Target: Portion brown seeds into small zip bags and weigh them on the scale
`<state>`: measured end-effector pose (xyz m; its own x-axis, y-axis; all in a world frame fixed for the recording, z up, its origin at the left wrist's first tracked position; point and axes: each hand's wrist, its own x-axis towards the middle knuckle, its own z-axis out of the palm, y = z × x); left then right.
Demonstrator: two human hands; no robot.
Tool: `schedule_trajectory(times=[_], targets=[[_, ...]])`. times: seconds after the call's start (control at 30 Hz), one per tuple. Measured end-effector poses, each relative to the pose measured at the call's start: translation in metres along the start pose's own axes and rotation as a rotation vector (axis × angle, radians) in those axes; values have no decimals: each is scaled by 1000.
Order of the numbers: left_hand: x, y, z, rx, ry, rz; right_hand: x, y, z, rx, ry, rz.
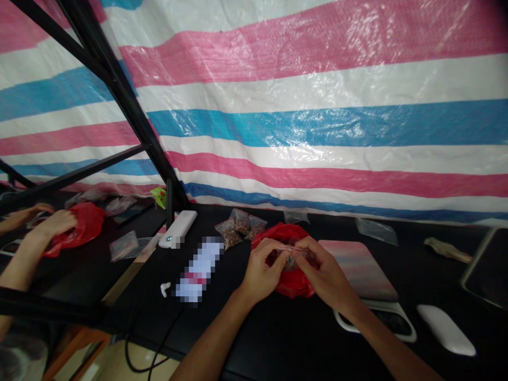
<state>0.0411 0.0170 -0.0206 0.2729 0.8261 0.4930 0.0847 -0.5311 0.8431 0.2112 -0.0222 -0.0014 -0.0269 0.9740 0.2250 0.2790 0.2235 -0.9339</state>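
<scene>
Over an opened red plastic bag (pixel 296 288), my left hand (pixel 262 269) and my right hand (pixel 326 271) meet with fingertips pinched along the top edge of a small clear zip bag (pixel 291 262). Some grainy brownish stuff shows inside it, partly hidden by my thumbs. The red bag spreads out behind and below both hands. Just left of it lie several filled zip bags (pixel 241 226) with brown pieces in them.
Left of my hands are a lit phone (pixel 200 270), a white power bank (pixel 178 228) and an earbud (pixel 165 289). A pinkish flat pad (pixel 357 267), white-framed object (pixel 408 330) and white mouse (pixel 446 329) lie right. Beyond a black frame (pixel 130 119), another person's hand (pixel 59 225) reaches into a red bag.
</scene>
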Motion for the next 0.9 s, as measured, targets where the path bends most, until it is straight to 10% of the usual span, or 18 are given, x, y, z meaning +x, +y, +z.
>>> schedule_trajectory(times=[0.9], targets=[[-1,0,0,-2,-10,7,1,-3,0,7,14,13]])
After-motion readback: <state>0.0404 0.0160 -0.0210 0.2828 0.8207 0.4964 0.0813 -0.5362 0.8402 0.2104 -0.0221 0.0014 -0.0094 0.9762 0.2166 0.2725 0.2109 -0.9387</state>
